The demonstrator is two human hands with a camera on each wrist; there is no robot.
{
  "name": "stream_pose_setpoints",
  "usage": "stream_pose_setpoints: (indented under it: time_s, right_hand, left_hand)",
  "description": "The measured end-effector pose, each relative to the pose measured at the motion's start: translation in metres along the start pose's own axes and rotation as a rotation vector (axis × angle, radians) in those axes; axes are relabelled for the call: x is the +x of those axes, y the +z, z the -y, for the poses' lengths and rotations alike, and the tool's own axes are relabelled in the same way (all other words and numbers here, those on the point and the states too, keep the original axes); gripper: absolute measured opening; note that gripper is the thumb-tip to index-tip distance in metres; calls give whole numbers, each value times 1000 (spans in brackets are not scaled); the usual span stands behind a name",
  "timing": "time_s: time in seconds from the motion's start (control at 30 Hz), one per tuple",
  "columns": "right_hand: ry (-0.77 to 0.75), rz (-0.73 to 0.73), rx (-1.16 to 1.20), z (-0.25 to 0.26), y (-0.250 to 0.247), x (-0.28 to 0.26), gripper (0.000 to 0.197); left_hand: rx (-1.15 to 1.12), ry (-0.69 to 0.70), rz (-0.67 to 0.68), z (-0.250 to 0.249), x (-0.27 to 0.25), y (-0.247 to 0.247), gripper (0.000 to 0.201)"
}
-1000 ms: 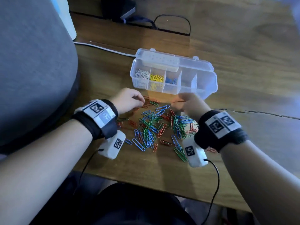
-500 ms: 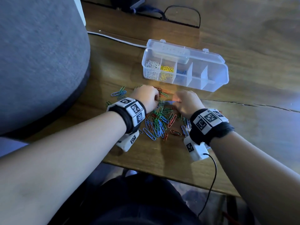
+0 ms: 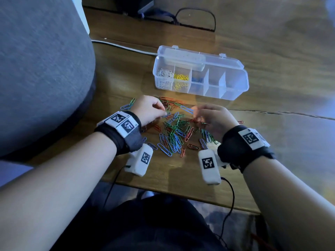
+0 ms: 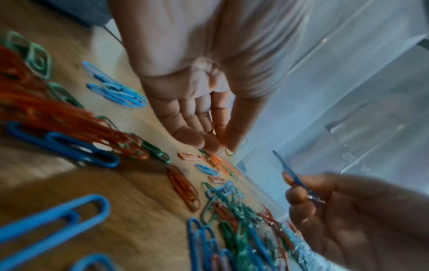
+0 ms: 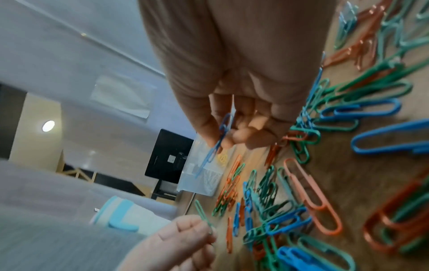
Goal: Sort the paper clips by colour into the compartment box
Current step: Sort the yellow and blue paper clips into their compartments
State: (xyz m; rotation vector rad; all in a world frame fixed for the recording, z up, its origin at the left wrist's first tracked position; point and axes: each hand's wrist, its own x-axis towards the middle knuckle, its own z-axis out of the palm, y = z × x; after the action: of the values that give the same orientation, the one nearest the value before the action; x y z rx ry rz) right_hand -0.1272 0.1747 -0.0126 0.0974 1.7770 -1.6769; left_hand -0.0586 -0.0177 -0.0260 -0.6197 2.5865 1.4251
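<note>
A pile of blue, green and orange paper clips (image 3: 174,134) lies on the wooden table. Behind it stands the clear compartment box (image 3: 233,87), lid open, with white clips (image 3: 164,77), yellow clips (image 3: 181,78) and a few blue clips (image 3: 197,79) in its three left compartments. My right hand (image 3: 194,110) pinches a blue clip (image 5: 218,144) above the far side of the pile. My left hand (image 3: 164,110) pinches a green clip (image 5: 202,212) between thumb and fingertips, just left of the right hand.
A grey cushion (image 3: 45,69) fills the left side. A white cable (image 3: 123,46) and a pair of glasses (image 3: 195,19) lie behind the box. The table's front edge (image 3: 181,189) runs close under my wrists.
Both hands came together over the pile's far side, then drew slightly apart. The right hand now holds a blue clip lifted off the table; the left pinches a green one.
</note>
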Motion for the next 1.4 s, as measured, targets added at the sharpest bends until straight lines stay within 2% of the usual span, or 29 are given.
stream_pose_setpoints:
  time_s: [0.13,0.2,0.27,0.33,0.47,0.53,0.63,0.8,0.97,1.1,1.17,1.2,1.27,1.33,1.4]
  right_hand:
    - [152,19,299,0,6,3,11]
    - [214,33,451,3,9,3,12]
    - [214,32,510,3,12,4,13]
    - [191,41,493,3,18,5,14]
    - [191,96,568,6,19,8,15]
    - [217,118,675,8,19,8,7]
    - [241,112,719,9,18,10,13]
    - [230,69,411,12,22,13,17]
    - [284,-5,365,15,24,14,28]
    - [291,-42,191,14,26,18,14]
    - [241,-38,-34,13,27,18,10]
    - [187,-48,-219,12,28,19,7]
    - [8,-77,-646,8,30,20,20]
    - [-135,-28,-961,5,34,21,28]
    - [-189,60,-1158,3,39,21,27]
  left_hand:
    - [-97,-38,41,11,-1,-4,17]
    - [-99,-24,63,10,-4,-9,11]
    - [34,24,84,7,-7,-12,16]
    - [230,52,34,4,-9,-16,19]
    - [363,42,-78,-1,-6,-16,12]
    - [420,57,-57,-5,-3,-10,9]
    - [490,79,-1,-11,-1,2,9]
    - [608,78,57,-15,3,9,8]
    - [639,54,134,-20,7,9,16]
    - [609,80,147,-19,8,5,12]
    - [542,86,142,-15,7,2,4]
    - [494,96,124,-13,6,0,4]
    - [381,109,52,-9,4,-5,4]
    - [259,98,-5,-5,2,-12,1]
    - [115,62,-2,1,1,-17,11]
